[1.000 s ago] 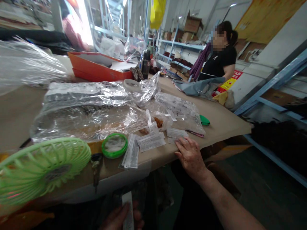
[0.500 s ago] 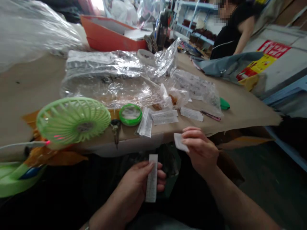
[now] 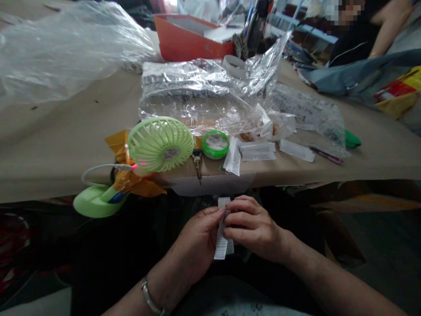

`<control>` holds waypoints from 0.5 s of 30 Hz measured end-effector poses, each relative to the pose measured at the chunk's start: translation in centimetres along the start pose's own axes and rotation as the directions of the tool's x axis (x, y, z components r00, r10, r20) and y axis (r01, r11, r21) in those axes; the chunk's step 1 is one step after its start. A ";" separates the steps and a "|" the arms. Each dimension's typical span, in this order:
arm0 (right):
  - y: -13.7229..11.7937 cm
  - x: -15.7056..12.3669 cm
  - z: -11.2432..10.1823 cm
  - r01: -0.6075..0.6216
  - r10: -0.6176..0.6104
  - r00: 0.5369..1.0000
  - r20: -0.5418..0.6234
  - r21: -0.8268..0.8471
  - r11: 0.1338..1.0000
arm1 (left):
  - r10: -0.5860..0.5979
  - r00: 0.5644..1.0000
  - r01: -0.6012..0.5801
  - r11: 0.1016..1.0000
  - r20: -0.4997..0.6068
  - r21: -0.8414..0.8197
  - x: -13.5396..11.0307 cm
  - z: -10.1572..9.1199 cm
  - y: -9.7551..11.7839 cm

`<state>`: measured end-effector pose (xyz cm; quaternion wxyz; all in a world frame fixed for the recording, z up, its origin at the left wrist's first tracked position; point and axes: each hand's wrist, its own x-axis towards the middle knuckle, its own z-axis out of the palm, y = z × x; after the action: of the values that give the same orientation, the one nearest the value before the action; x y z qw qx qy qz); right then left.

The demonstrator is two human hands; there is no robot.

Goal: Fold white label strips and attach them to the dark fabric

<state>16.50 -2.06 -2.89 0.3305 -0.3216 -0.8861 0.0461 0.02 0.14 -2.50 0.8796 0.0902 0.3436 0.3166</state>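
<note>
My left hand (image 3: 199, 237), with a bracelet at the wrist, pinches a narrow white printed paper label (image 3: 221, 241) upright under its thumb. My right hand (image 3: 255, 226) meets it from the right, its fingers bent and closed on the label's upper right edge. Behind the first label the lower end of a second one (image 3: 230, 248) peeks out; the fingers hide most of it. Both hands are over my lap, just below the table edge. On the table ahead lie a fanned stack of such labels (image 3: 234, 158), some laid sideways (image 3: 258, 151) and another label (image 3: 297, 150) farther right.
Along the table front stand a green fan (image 3: 161, 145), a screwdriver-like pointed tool (image 3: 198, 166) and a round green tin (image 3: 215, 145). Pink tweezers (image 3: 325, 155) lie to the right. Clear plastic bags (image 3: 197, 101), a tape roll (image 3: 234, 66) and an orange box (image 3: 194, 50) are behind. A person (image 3: 365, 30) is at far right.
My right hand has come down and left, bringing its white label to the one in my left hand. The view has turned left, so the table things appear farther right.
</note>
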 end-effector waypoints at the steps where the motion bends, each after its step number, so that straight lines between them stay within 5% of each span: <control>1: -0.1 0.1 0.1 0.007 -0.007 1.000 0.005 0.002 1.000 | 0.005 1.000 -0.005 1.000 0.003 -0.006 -0.1 -0.2 0.0; 8: -0.5 0.8 0.5 0.000 -0.001 0.999 0.034 0.041 0.999 | 0.046 0.994 -0.044 0.999 0.099 -0.018 -0.6 -0.6 -0.1; 15: -1.0 0.7 0.5 -0.088 0.093 0.996 -0.017 0.190 0.978 | 0.016 1.000 -0.017 0.997 0.014 0.074 -1.2 -0.7 0.1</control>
<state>15.28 -2.37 -2.56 0.3685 -0.3294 -0.8578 0.1410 -1.18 -0.58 -2.37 0.8754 0.1277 0.3483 0.3100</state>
